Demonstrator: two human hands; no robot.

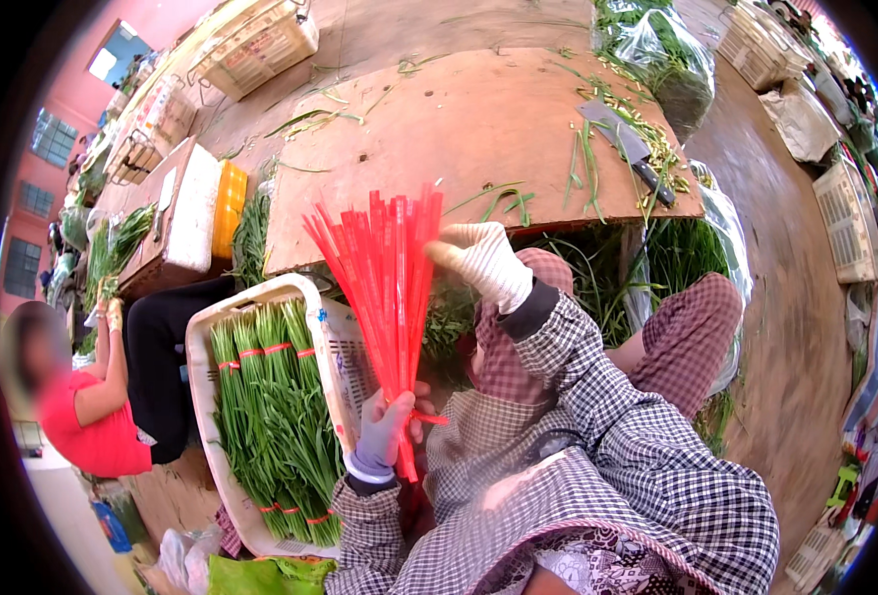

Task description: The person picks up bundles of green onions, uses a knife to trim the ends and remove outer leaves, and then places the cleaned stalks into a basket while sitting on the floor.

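A fanned bundle of long red plastic strips (pixel 391 288) stands upright in front of me, tied round near its lower end. My left hand (pixel 381 434), in a pale purple glove, is closed round the bundle's lower part. My right hand (pixel 478 260), in a white glove, is at the bundle's upper right side. Its fingertips are pinched together at the outermost strip and slightly blurred. Left of the bundle, a white plastic crate (pixel 322 327) holds several bunches of green leafy stalks (pixel 278 416), bound with red strips.
Ahead lies a wooden board (pixel 439 129) with green scraps and a cleaver (pixel 629 149) at its right. Bagged greens (pixel 672 64) stand beyond. Another person (pixel 92 397) sits at left by a yellow-and-white box (pixel 226 208). More crates (pixel 260 50) stand at the back and right.
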